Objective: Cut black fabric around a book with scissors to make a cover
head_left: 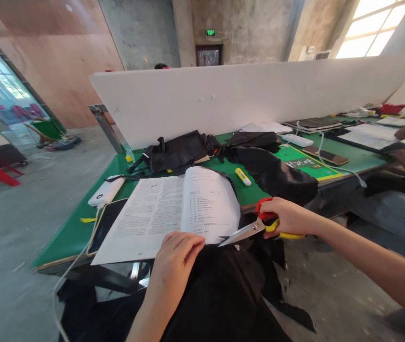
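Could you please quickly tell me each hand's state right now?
Left hand: closed, apparently pinching the black cloth.
Right hand: closed, holding the scissors.

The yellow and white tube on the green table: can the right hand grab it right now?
Probably not yet: the right hand holds the scissors and would likely need to put them down first. Otherwise the way looks free: the tube lies uncovered on the green table.

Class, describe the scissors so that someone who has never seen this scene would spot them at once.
Start at the green table and find the open book at its near edge. By the book's lower right corner, the person's right hand holds the scissors, pointing toward the left hand. Red-and-yellow handles set them apart from the black cloth below.
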